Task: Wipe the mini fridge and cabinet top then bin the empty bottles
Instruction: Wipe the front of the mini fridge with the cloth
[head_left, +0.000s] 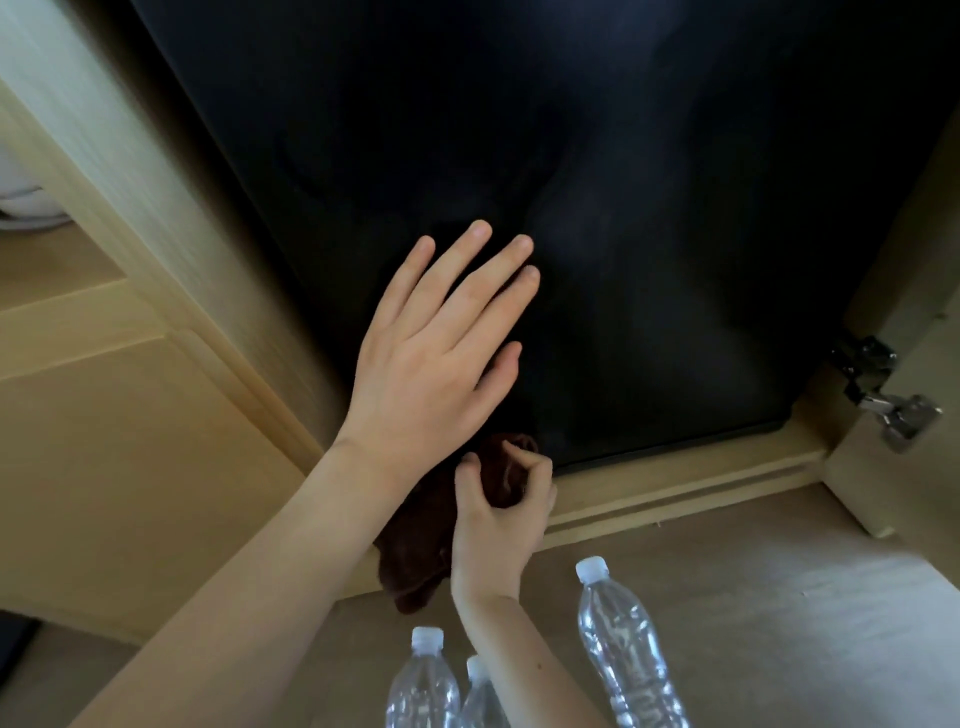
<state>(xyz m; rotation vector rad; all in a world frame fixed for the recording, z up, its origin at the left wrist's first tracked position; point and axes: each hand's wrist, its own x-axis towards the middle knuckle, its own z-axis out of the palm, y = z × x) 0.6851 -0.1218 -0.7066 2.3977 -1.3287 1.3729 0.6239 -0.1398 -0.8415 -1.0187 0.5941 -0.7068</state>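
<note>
At the mini fridge (623, 208) door, set low in its wood cabinet (156, 467): our left hand (436, 343) lies flat on the black front, fingers straight, holding nothing. Our right hand (498, 514) bunches a dark brown cloth (421, 551) in curled fingers at the door's bottom edge. We judge it's the fridge-wiping step, early on. Next: spread cloth, sweep across door w/ firm pressure. Three bottles (623, 644) stand nearby, not yet binned.

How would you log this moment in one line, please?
left hand flat on fridge door | right hand grips cloth | three bottles upright
</note>
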